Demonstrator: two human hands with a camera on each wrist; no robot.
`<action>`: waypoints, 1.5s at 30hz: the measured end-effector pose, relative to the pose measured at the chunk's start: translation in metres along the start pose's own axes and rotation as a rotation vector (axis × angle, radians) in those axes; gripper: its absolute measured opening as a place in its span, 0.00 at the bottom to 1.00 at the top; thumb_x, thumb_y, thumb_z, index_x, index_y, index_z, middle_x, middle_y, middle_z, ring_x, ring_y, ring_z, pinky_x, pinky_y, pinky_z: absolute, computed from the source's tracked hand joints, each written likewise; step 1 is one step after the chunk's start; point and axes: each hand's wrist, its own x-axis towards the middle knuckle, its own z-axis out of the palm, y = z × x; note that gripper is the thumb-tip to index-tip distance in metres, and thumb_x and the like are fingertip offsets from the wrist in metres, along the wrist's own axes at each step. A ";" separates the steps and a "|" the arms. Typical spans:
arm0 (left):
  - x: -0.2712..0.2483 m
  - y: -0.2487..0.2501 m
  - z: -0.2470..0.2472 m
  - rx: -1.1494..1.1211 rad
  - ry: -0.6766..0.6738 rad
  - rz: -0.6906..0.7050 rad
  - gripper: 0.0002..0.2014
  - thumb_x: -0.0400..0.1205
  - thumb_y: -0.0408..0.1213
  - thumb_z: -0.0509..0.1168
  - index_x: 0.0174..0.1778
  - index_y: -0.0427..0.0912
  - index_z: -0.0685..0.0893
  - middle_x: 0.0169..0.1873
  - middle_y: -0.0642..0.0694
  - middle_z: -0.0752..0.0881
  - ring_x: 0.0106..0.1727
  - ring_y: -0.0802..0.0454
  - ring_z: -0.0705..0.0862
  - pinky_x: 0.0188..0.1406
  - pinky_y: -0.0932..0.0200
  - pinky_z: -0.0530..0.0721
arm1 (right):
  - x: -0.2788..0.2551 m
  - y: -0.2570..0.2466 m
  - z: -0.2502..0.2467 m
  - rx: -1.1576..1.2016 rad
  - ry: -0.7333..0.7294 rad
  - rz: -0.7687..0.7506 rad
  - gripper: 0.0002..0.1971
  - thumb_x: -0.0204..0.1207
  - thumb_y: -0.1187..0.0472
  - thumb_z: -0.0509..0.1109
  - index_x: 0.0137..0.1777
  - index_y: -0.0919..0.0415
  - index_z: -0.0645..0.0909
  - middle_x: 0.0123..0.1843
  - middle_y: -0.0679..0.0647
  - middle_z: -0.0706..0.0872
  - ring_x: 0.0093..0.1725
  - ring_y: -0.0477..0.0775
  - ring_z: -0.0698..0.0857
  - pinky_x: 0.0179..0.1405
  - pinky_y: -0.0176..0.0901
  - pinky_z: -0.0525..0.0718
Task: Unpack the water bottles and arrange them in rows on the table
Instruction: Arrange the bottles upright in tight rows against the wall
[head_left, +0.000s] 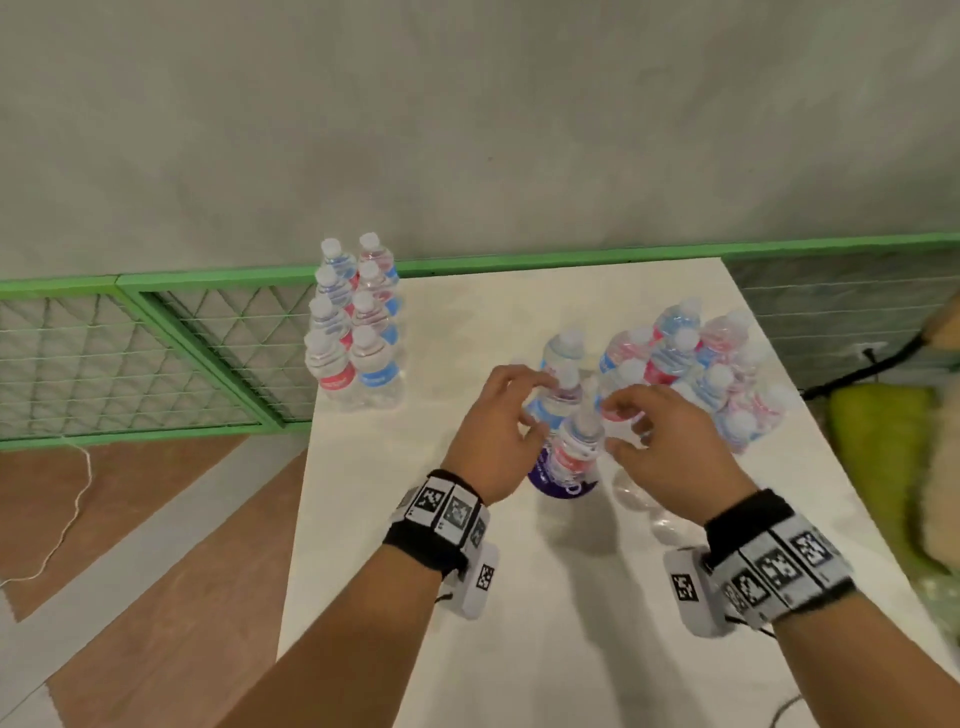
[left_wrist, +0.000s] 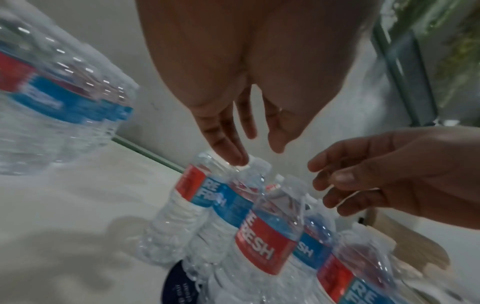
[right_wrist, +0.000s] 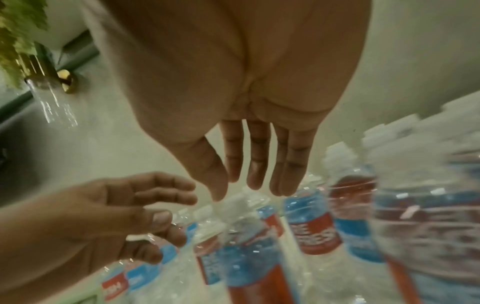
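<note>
Both forearms are stretched forward over the white table (head_left: 467, 649), and the two hands are held close together above a small cluster of water bottles (head_left: 569, 415) near the middle of it. The left hand (head_left: 496, 426) is turned palm inward with its fingers loosely spread; in the left wrist view its fingertips (left_wrist: 237, 159) are seen touching the cap of one bottle (left_wrist: 207, 197), yet nothing is gripped. The right hand (head_left: 662, 447) is held just beside it, fingers gently curled and apart, closed on nothing; in its own wrist view the fingers are seen hanging straight down just above the caps. Torn clear plastic wrap (left_wrist: 280, 201) around the cluster is shown plainly only by the wrist views. Only in the head view are two neat rows of bottles (head_left: 356, 332) seen standing at the far left corner of the table, and a wrapped pack of bottles (head_left: 711, 374) at the right
</note>
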 end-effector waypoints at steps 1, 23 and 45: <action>0.008 0.005 0.008 0.046 -0.014 0.006 0.26 0.77 0.27 0.68 0.68 0.56 0.78 0.69 0.57 0.71 0.46 0.56 0.84 0.50 0.62 0.85 | -0.001 0.007 -0.003 -0.001 -0.024 -0.006 0.21 0.69 0.64 0.77 0.61 0.47 0.82 0.54 0.45 0.80 0.44 0.33 0.79 0.41 0.22 0.72; -0.014 -0.010 -0.001 0.163 -0.055 -0.106 0.13 0.79 0.38 0.72 0.59 0.53 0.87 0.55 0.54 0.82 0.38 0.52 0.86 0.51 0.51 0.85 | -0.001 0.018 0.002 -0.187 -0.285 -0.130 0.13 0.71 0.63 0.71 0.55 0.51 0.83 0.47 0.46 0.78 0.44 0.48 0.78 0.45 0.42 0.77; -0.066 -0.085 -0.156 0.638 0.101 -0.585 0.31 0.74 0.72 0.62 0.40 0.41 0.74 0.36 0.43 0.83 0.40 0.43 0.81 0.34 0.53 0.78 | 0.048 -0.146 0.139 -0.023 -0.345 -0.109 0.24 0.66 0.42 0.79 0.43 0.58 0.72 0.37 0.51 0.80 0.33 0.50 0.76 0.29 0.41 0.72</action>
